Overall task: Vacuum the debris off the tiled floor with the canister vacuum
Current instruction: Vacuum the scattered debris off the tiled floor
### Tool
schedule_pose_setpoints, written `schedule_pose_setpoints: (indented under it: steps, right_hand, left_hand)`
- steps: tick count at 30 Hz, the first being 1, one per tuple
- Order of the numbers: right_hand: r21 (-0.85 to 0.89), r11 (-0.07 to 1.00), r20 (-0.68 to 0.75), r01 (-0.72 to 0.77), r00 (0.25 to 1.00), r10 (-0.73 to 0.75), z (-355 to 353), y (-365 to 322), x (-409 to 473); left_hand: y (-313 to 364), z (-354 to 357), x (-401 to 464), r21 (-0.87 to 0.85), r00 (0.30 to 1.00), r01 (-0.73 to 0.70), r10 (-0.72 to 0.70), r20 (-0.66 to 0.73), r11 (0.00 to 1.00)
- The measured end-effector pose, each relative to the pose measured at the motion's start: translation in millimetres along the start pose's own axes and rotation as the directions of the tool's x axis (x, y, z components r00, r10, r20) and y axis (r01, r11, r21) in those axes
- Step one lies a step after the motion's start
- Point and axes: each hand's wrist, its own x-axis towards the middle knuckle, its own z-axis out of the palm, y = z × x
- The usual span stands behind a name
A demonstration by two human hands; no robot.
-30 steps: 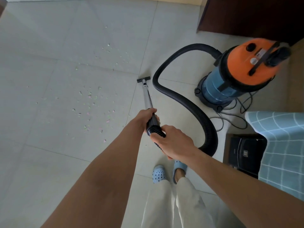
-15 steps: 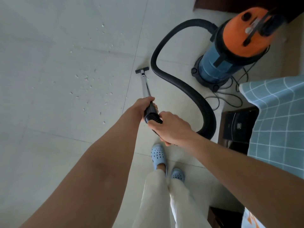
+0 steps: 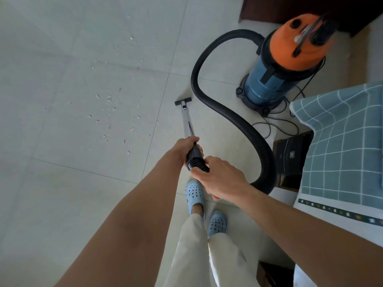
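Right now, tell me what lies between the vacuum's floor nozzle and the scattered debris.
In the head view, only bare tile and one grout line separate the floor nozzle from the nearest debris to its left; nothing blocks the way.

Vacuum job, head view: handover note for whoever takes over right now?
Left hand grips the wand at its black cuff; right hand grips the ribbed hose just behind it.
Nozzle sits on the tiled floor, right of the debris, not on it.
Canister stands to the right.
Done: nothing visibly cleared.
Left: sweep the nozzle left through the scatter.
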Motion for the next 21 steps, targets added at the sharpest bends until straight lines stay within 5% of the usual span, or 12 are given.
schedule_pose_setpoints:
  steps: [8,21]
  right_hand:
    - [0.286,0.956,0.135,-0.061,0.991,0.023,29,19,-8]
    - [0.115,0.993,0.2,-0.006,0.98,-0.017,73,-16,-8]
  left_hand:
    - [-28,-11,-3,0.119,0.993,-0.057,0.068,-0.094,0.991]
    - [-48,-80,-15,-0.007,0.986,-0.055,0.053,-0.161,0.998]
